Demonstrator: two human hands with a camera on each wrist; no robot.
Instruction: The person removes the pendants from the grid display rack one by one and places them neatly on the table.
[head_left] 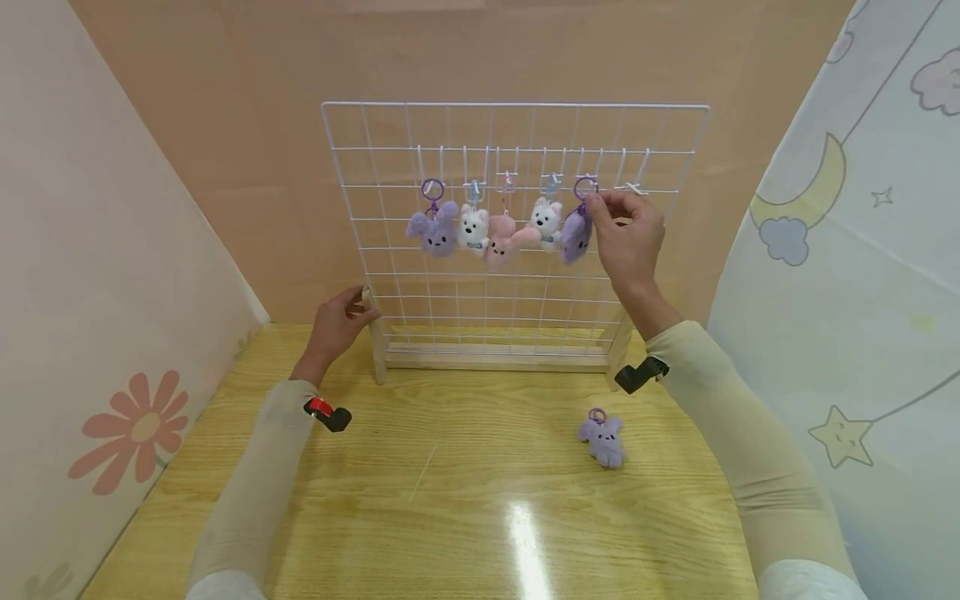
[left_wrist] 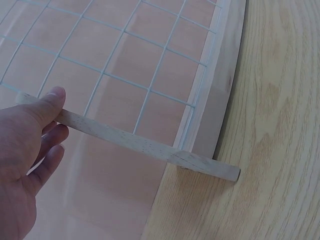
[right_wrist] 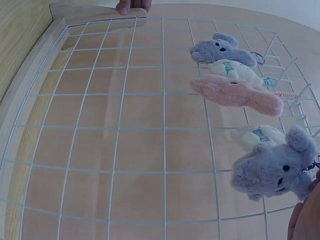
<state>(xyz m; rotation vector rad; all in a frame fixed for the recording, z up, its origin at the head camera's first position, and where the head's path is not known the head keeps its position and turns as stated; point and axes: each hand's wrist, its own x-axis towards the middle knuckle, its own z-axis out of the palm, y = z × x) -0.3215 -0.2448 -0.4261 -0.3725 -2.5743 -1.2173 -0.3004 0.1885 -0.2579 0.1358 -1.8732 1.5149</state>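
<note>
A white wire grid rack (head_left: 517, 104) stands on wooden feet at the table's back. My left hand (head_left: 335, 321) grips its left wooden upright (left_wrist: 135, 142), thumb on one side and fingers on the other. High at the right, my right hand (head_left: 632, 240) pinches a purple plush keychain (head_left: 576, 238) near its purple ring, which is at a hook. That plush hangs sideways; its chain meets my fingers at the right edge of the right wrist view. Left of it hang a white dog plush (head_left: 546, 221), a pink plush (head_left: 501, 247), another white one (head_left: 474, 228) and a purple one (head_left: 435, 232).
Another purple plush keychain (head_left: 604, 442) lies on the wooden table (head_left: 465, 433), at the right in front of the rack. A white hook (head_left: 633, 188) at the rack's right end carries no plush. Patterned panels (head_left: 847, 317) flank the table.
</note>
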